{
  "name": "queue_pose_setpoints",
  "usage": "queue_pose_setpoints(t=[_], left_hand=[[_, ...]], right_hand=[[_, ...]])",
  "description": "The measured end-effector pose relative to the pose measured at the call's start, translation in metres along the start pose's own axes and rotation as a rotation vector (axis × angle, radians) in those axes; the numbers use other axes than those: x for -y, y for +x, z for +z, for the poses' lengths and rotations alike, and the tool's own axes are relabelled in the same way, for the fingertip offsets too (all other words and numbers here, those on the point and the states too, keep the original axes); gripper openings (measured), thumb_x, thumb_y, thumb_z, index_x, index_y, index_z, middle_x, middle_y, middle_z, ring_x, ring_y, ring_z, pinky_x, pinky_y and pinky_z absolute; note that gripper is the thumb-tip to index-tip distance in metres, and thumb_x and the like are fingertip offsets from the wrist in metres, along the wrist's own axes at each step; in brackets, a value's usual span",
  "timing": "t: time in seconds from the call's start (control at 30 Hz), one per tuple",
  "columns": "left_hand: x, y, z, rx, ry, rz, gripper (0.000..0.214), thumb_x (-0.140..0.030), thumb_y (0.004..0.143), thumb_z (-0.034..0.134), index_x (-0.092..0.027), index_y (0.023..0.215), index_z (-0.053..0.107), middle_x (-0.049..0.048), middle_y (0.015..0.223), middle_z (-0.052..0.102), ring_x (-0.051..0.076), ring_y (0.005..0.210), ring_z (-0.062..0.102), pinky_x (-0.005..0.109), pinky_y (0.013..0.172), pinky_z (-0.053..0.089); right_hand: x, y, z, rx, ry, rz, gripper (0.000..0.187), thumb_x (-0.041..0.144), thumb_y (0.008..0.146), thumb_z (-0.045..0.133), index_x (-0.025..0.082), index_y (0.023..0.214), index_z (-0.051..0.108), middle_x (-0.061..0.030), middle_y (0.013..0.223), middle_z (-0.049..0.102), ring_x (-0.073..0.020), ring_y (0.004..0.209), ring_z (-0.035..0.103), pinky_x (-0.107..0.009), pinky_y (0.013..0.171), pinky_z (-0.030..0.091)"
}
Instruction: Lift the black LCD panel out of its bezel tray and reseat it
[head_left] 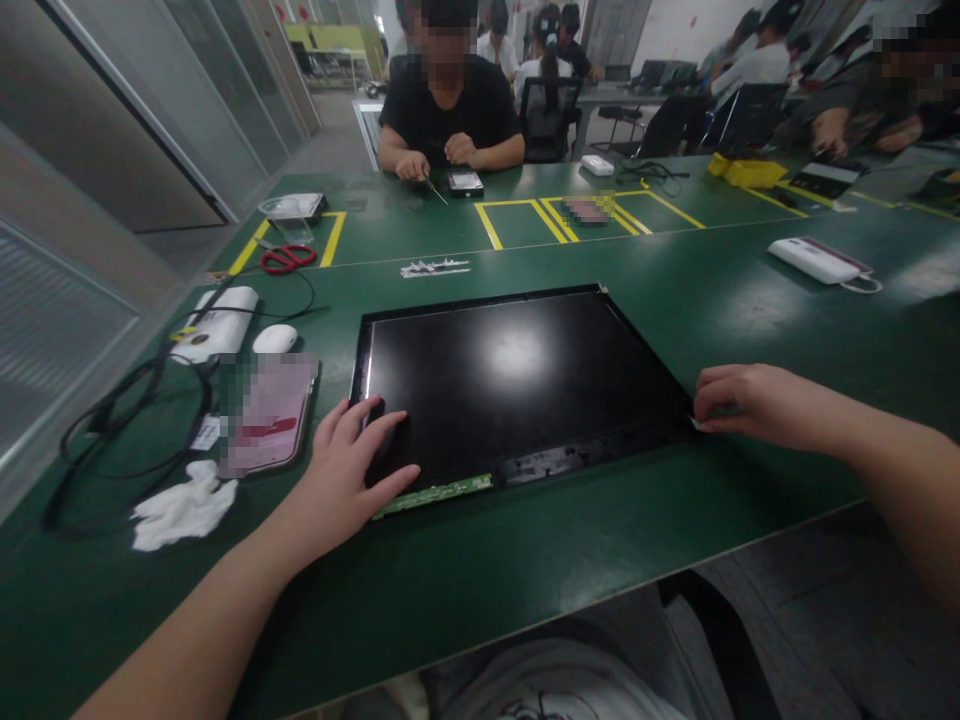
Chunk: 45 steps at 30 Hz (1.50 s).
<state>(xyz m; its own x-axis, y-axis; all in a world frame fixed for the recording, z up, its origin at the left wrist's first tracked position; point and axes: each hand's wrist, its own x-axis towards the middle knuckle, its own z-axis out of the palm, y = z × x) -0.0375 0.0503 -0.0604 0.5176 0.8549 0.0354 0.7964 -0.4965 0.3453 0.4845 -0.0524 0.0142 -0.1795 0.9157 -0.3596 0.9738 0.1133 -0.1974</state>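
Note:
A flat black display panel (517, 370) lies face up on the green table, with a bright reflection on its glass. Along its near left edge runs a green circuit strip (442, 493). My left hand (345, 465) rests on the panel's left near corner, fingers spread. At the near right corner, my right hand (739, 402) has thumb and fingers pinched together. A small pale bit shows under those fingertips, too small to name; it touches or nearly touches the panel's edge.
Left of the panel lie a phone (274, 420), crumpled tissue (184, 508), a white case (275, 339), black cables (142, 400) and red scissors (287, 258). White scraps (435, 268) sit beyond it. A power bank (817, 262) is at right. Opposite, a person (450, 120) handles a hard drive (466, 183).

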Motion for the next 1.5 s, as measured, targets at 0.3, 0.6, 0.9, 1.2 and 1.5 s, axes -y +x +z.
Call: queue_pose_setpoints(t=[0.3,0.6,0.9,1.2,1.5], left_hand=[[0.002,0.0,0.001,-0.017,0.005,0.013,0.075,-0.073,0.094,0.055,-0.021,0.148,0.064,0.0217,0.167,0.044,0.053,0.161,0.025,0.074,0.125,0.027],[-0.001,-0.001,0.0,-0.006,0.006,0.01,0.077,-0.072,0.095,0.054,-0.018,0.148,0.064,0.0244,0.168,0.043,0.055,0.161,0.023,0.076,0.124,0.027],[0.0,0.0,0.0,-0.019,0.008,0.017,0.072,-0.07,0.095,0.056,-0.022,0.148,0.064,0.022,0.167,0.045,0.054,0.16,0.025,0.076,0.123,0.028],[0.001,-0.001,0.001,-0.017,0.007,0.023,0.072,-0.07,0.096,0.056,-0.021,0.149,0.063,0.0225,0.167,0.044,0.054,0.16,0.025,0.076,0.124,0.028],[0.001,-0.001,0.001,-0.015,0.006,0.025,0.077,-0.074,0.096,0.05,-0.02,0.149,0.063,0.0236,0.166,0.044,0.053,0.16,0.024,0.075,0.125,0.025]], right_hand=[[0.008,0.0,-0.002,0.089,-0.041,0.002,0.026,0.013,0.092,0.053,0.017,0.083,0.078,-0.0121,0.097,0.073,-0.0234,0.088,0.071,-0.036,0.082,0.05],[0.011,0.002,0.002,0.012,-0.168,0.043,0.023,0.014,0.09,0.057,0.021,0.084,0.078,-0.0087,0.098,0.075,-0.0239,0.089,0.071,-0.035,0.078,0.049],[0.007,-0.001,0.003,0.049,-0.158,0.052,0.025,0.019,0.092,0.056,0.022,0.084,0.08,-0.0096,0.097,0.077,-0.0248,0.086,0.072,-0.037,0.077,0.051],[0.027,-0.012,0.0,0.035,-0.249,0.166,0.039,0.012,0.092,0.048,0.023,0.101,0.084,-0.0111,0.108,0.079,-0.0286,0.094,0.076,-0.04,0.08,0.056],[0.011,-0.016,-0.003,0.023,-0.078,0.155,0.032,0.02,0.089,0.054,0.026,0.098,0.084,-0.0081,0.106,0.082,-0.0285,0.094,0.077,-0.04,0.082,0.058]])
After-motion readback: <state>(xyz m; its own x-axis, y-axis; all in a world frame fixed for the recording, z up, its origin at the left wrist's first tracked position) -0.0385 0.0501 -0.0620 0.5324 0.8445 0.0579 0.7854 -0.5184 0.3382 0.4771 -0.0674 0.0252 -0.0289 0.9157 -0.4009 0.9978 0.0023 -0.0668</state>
